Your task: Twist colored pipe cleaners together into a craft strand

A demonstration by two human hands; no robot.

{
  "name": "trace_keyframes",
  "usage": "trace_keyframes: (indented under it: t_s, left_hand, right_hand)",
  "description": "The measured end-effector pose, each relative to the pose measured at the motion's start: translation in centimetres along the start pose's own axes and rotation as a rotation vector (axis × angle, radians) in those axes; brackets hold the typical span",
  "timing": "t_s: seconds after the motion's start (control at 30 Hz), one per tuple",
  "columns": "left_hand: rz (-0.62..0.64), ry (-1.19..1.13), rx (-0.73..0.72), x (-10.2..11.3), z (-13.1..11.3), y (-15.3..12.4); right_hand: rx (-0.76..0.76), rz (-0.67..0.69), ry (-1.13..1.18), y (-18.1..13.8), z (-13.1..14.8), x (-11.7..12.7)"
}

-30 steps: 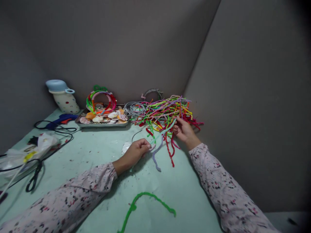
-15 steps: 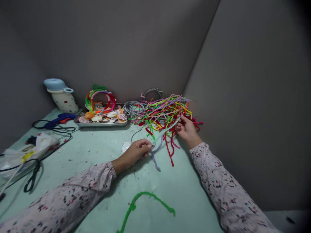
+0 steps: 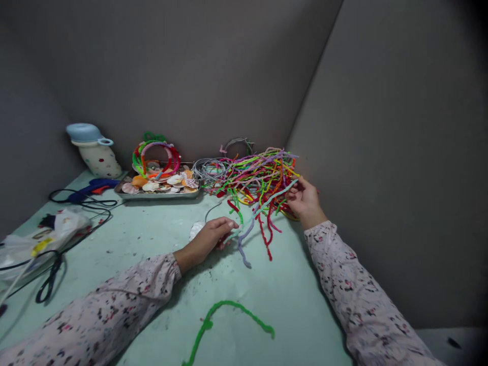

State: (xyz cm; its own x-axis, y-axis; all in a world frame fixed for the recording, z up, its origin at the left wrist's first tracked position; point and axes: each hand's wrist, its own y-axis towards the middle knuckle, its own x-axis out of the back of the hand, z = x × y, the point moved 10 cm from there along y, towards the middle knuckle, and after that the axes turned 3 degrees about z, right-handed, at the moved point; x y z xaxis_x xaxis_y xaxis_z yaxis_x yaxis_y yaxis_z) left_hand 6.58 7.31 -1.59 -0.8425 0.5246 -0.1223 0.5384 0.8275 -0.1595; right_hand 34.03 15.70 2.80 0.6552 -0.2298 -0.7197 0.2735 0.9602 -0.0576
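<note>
A pale teal pipe cleaner (image 3: pixel 267 202) stretches between both hands. My right hand (image 3: pixel 305 202) pinches its far end at the right edge of a tangled pile of colourful pipe cleaners (image 3: pixel 256 177). My left hand (image 3: pixel 212 235) rests on the pale green table (image 3: pixel 152 239), fingers closed round the near end of the teal strand, next to a lilac pipe cleaner (image 3: pixel 244 243) and a red one (image 3: pixel 265 238) trailing from the pile. A white scrap (image 3: pixel 196 230) lies just behind the left hand.
A metal tray (image 3: pixel 158 192) holds shells and wrapped hoops (image 3: pixel 156 157). Grey wire coils (image 3: pixel 208 168) lie beside it. A green pipe cleaner (image 3: pixel 224 320) curls on the near table. Scissors (image 3: pixel 48 284), a plastic bag (image 3: pixel 41 236), a glue gun (image 3: pixel 93 186) and a spotted jug (image 3: pixel 97 151) stand left. Grey walls enclose the corner.
My right hand has drawn the teal pipe cleaner out to the right, away from the pile, stretching it. My left hand stayed in place with the near end.
</note>
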Motion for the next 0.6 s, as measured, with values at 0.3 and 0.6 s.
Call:
trace_keyframes:
  t_s: [0.3,0.6]
  left_hand:
    - [0.063,0.188,-0.01,-0.6,0.0,0.1]
    - [0.201,0.375,-0.074,-2.2,-0.3,-0.3]
  right_hand:
    - [0.008,-0.021,0.037,0.1,0.1,0.2]
    - [-0.007,0.015,0.059,0.2,-0.2,-0.5]
